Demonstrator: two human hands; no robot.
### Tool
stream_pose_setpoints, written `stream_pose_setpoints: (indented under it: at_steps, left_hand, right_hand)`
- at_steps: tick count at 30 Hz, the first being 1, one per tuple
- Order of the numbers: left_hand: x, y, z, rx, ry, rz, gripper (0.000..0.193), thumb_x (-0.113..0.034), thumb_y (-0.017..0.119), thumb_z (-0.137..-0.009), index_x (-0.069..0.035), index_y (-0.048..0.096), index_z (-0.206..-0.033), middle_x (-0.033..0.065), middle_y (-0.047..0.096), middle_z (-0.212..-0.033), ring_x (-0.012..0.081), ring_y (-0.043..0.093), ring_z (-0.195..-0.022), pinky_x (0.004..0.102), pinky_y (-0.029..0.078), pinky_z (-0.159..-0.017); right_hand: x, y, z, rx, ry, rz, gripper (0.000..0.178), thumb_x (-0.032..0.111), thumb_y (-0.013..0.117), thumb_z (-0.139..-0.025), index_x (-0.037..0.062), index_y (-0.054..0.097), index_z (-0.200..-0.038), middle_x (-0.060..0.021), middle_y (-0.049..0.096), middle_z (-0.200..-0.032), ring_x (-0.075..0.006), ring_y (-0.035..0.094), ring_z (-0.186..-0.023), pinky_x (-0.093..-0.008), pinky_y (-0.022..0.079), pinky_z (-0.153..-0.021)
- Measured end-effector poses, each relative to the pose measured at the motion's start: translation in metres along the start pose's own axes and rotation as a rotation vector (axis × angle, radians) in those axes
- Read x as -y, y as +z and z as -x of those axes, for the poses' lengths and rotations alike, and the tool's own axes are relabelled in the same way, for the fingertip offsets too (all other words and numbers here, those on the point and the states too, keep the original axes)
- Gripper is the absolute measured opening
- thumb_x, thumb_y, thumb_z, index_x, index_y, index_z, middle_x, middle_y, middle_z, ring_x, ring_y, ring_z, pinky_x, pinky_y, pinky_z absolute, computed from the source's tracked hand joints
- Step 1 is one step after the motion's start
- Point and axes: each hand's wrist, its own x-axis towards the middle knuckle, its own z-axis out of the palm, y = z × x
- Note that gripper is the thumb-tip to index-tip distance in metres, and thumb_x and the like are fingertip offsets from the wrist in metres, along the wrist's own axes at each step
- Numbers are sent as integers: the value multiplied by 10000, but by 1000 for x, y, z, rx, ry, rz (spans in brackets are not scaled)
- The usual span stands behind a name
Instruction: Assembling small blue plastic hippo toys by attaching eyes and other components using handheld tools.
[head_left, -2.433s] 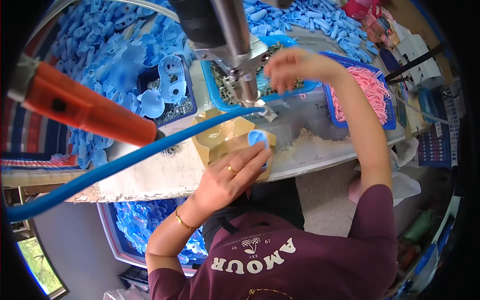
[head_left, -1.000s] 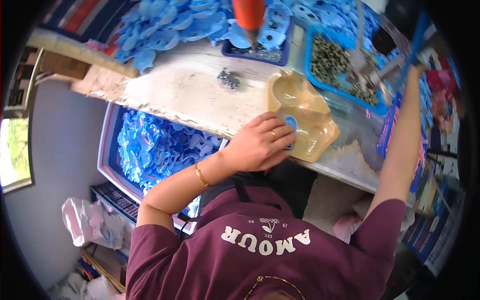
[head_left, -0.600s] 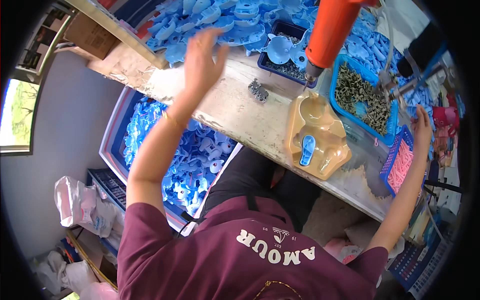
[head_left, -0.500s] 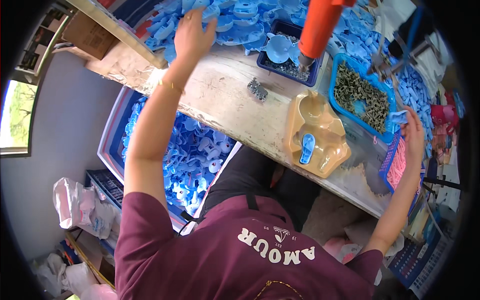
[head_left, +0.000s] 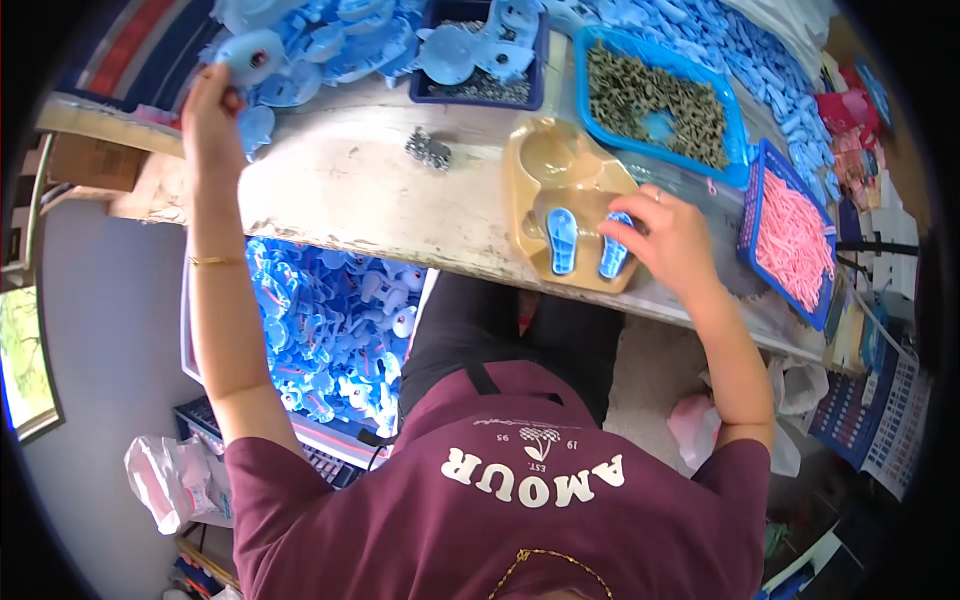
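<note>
At the far left of the bench, my left hand is closed on a blue plastic toy shell with a dark eye on it, beside the heap of similar shells. My right hand pinches a small blue sole-shaped piece at the right hollow of a tan moulded holder. Whether that piece is fully seated I cannot tell. Another blue sole-shaped piece lies in the holder to its left. The holder's upper hollows show no parts in them.
A small cluster of metal bits lies on the bench. Behind stand a navy tray of screws and a light-blue tray of small brownish parts. A purple basket holds pink strips. Below the bench, a tub holds many blue toys.
My right hand has brought a blue piece from the right-hand pile to the holder. My left hand now grips a shell. The view has shifted, and the orange power screwdriver is out of sight.
</note>
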Motion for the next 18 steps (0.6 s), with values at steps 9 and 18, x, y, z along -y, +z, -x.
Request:
stream_pose_setpoints:
  at_steps: [9,18]
  left_hand:
    - [-34,-48,119,313,-49,-337,181,-155,620,-970,-25,635,-1096,-13,560,-987,103,496,-962,274,389,-889]
    - [-61,40,155,1008,251,-362,152,-99,682,-856,-9,720,-972,105,710,-1014,262,575,-946,392,435,-899]
  right_hand:
    - [38,-19,-21,-207,-174,-69,413,119,848,-754,53,679,-1126,-123,644,-1117,-295,658,-995,-386,545,-823]
    - [70,-11,-25,23,-534,-56,608,169,826,-691,189,656,-1274,-4,635,-1275,-232,621,-1138,-411,514,-925]
